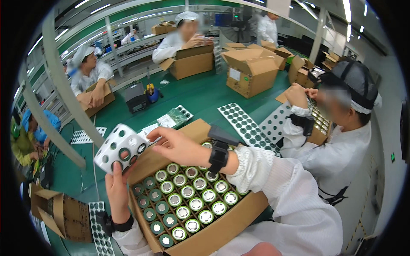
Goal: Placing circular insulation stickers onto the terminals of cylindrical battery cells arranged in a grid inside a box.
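Note:
My left hand (pixel 117 187) grips a curled white sticker sheet (pixel 112 147) with round holes and dark ring stickers, lifted over the left side of an open cardboard box (pixel 239 219). At the sheet's right edge, the fingers of my right hand (pixel 181 147) are bent in a pinch; whatever sits between them is too small to tell. Below, cylindrical battery cells (pixel 187 191) stand upright in the box's divider grid. Cells along the left side have dark green rings (pixel 149 213) on their tops; the others show bare silver tops with light green rims. My right forearm covers the box's far right part.
Flat sticker sheets lie on the green table (pixel 196 96), one (pixel 245 126) beyond the box. An open carton (pixel 64 211) stands at left, another (pixel 252 70) farther back. A black device (pixel 136 97) sits near the far edge. At right, a co-worker (pixel 341 149) handles another battery box.

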`<action>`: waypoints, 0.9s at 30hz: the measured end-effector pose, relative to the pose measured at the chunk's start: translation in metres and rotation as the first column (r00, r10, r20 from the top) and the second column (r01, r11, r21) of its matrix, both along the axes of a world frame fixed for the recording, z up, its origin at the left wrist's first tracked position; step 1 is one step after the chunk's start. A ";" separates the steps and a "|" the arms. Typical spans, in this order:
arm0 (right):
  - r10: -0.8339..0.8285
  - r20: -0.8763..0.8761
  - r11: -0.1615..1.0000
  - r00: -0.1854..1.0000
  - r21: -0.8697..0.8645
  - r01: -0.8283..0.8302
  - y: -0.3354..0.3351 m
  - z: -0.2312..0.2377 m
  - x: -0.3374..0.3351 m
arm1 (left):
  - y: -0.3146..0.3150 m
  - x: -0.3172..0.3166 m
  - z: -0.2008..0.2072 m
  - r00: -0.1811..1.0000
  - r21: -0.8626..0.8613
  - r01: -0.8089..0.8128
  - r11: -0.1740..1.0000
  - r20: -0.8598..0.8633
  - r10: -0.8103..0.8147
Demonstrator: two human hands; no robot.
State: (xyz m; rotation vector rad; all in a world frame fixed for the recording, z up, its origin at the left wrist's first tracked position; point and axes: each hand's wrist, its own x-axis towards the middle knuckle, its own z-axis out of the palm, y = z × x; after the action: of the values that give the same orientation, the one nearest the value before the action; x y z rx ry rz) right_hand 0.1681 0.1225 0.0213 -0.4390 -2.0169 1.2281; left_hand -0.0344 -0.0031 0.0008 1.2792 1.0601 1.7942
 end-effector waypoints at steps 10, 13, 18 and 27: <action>-0.152 -0.113 0.854 0.982 0.485 0.187 -0.015 0.026 0.005 | 0.003 0.012 0.006 0.986 -0.069 0.129 0.989 0.115 -0.120; -0.152 -0.191 0.704 0.970 0.668 0.241 -0.017 0.030 0.004 | 0.000 0.013 0.003 0.991 -0.149 0.131 0.980 -0.012 -0.134; -0.126 -0.165 0.637 0.978 0.743 0.208 -0.026 0.035 0.004 | -0.006 0.020 0.007 0.967 -0.152 0.123 0.981 -0.204 -0.153; -0.165 -0.141 0.538 0.976 0.817 0.209 -0.028 0.033 0.002 | -0.002 0.023 0.001 0.961 -0.091 0.151 0.984 -0.221 -0.168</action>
State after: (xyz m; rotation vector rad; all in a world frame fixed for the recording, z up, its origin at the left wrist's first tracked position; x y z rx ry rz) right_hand 0.1700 0.0949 0.0543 -0.1278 -2.1681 0.0399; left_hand -0.0111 -0.0049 0.0017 1.5078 1.1010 1.5008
